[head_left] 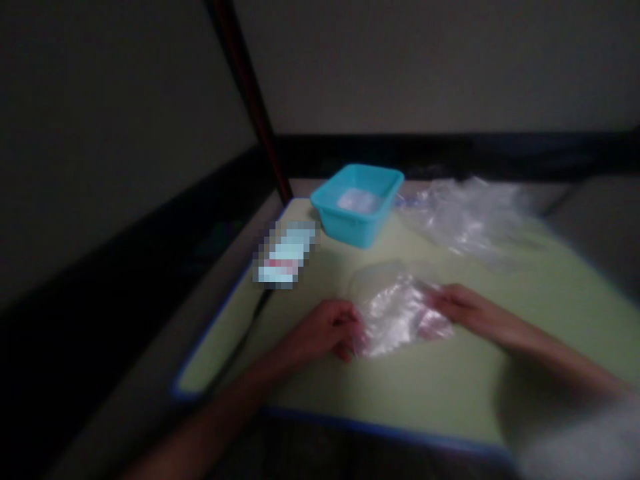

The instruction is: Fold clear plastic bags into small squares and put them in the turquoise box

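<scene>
A small clear plastic bag (395, 313) lies on the pale green table (450, 387) between my hands. My left hand (330, 328) is closed on the bag's left edge, fingers curled. My right hand (453, 305) pinches the bag's right side. A turquoise plastic tub (357, 203) stands behind them at the far side, with something white inside. The picture is dim and blurred.
A heap of crumpled clear plastic (470, 217) lies at the back right of the table. A blurred-out flat item (285, 255) rests near the left edge, beside the tub. A dark red post (250, 93) rises behind the table's far left corner. The table has a blue rim (220, 320).
</scene>
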Motion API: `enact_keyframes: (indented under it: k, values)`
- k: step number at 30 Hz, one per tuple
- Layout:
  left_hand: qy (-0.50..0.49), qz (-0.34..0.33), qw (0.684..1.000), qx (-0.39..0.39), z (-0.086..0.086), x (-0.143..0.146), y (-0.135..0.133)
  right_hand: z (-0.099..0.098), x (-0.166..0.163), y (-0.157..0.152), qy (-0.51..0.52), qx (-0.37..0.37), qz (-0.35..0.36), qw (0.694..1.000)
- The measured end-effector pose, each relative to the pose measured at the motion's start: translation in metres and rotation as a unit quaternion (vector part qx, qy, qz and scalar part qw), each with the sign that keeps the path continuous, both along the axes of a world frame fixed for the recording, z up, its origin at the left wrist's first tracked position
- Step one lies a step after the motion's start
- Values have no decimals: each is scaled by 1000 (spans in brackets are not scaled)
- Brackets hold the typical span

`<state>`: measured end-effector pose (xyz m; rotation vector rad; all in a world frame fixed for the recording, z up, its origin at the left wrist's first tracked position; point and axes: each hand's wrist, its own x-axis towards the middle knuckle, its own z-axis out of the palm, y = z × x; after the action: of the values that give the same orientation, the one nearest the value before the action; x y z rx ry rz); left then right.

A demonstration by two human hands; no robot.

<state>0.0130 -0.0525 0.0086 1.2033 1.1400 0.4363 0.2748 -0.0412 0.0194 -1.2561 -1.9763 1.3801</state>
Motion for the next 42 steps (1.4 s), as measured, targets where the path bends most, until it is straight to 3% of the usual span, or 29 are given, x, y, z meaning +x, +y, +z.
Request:
enact_keyframes:
  k: [10, 17, 30, 36, 42]
  values:
    - [18, 65, 994, 81, 8, -10, -24, 0, -1, -3, 7, 17, -12, 1000]
    - [68, 37, 981, 181, -2, -2, -31, -1, 1, 0, 1, 4, -3, 1000]
    - [88, 80, 988, 103, 3, -5, -33, -6, 4, 1, 43, -80, -26, 996]
    - [91, 83, 986, 109, 1, -4, -34, -2, 10, 2, 30, -24, -116, 993]
    - [73, 71, 990, 96, 4, -9, -32, -7, 8, -1, 25, 23, -135, 990]
